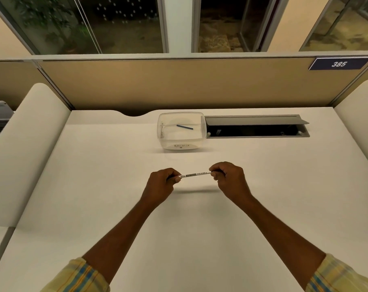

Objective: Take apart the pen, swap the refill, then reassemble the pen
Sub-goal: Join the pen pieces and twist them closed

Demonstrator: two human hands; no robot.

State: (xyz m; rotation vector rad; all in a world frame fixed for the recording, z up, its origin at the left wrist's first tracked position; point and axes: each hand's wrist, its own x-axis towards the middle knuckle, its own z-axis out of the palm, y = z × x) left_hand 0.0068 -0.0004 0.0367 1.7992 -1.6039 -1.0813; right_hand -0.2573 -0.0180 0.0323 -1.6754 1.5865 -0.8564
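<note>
A slim white pen (194,175) with black print on its barrel is held level above the white desk, near the middle. My left hand (161,183) pinches its left end and my right hand (228,175) grips its right end, so both tips are hidden in my fingers. Farther back stands a clear plastic tub (182,142) with handwriting on its front wall. Inside it lies a short dark blue refill (184,127), and a small metal spring (162,129) rests by its left wall.
An open cable hatch (256,126) with a raised grey lid sits in the desk just right of the tub. A tan partition (178,85) bearing a 385 sign (339,63) closes the back. Rounded white dividers (25,148) flank the desk on both sides.
</note>
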